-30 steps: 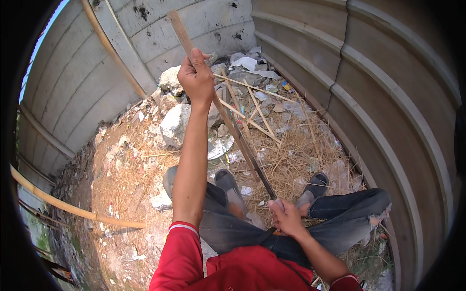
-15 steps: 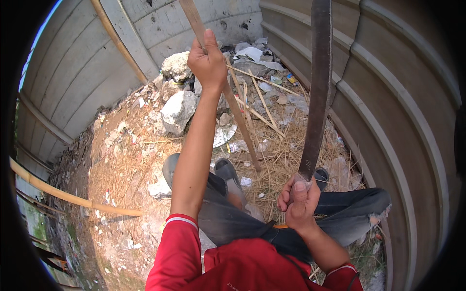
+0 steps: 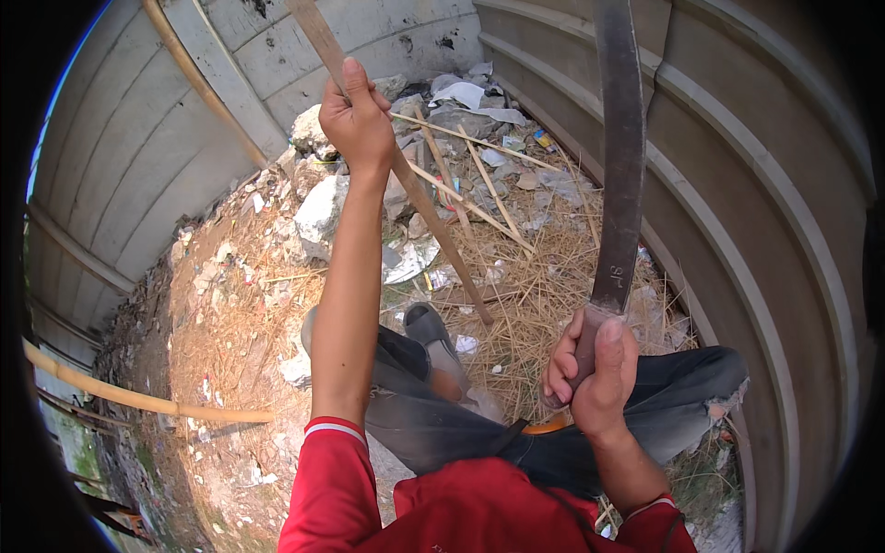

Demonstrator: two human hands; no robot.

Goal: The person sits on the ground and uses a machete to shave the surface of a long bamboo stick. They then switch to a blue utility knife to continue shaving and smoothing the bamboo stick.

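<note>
My left hand (image 3: 358, 120) is closed around a long wooden stick (image 3: 442, 235), thumb pointing up along it. The stick slants from the top edge down to the straw-littered ground, its lower end near my sandalled foot. In my right hand (image 3: 595, 373) is the handle of a machete (image 3: 619, 175), its long dark blade raised and reaching out past the top edge. Fingers wrap the handle, with the thumb lying along it. Blade and stick are apart.
Corrugated metal sheeting (image 3: 737, 203) rises close on my right; a pale panel wall (image 3: 120, 129) stands left and ahead. Rocks (image 3: 323, 210), thin bamboo strips (image 3: 489, 184) and litter cover the ground ahead. A bamboo pole (image 3: 147, 398) juts in from the left.
My left hand has shifted left, tilting the stick's upper part that way. My right hand and the machete have moved slightly right, the handle now showing more.
</note>
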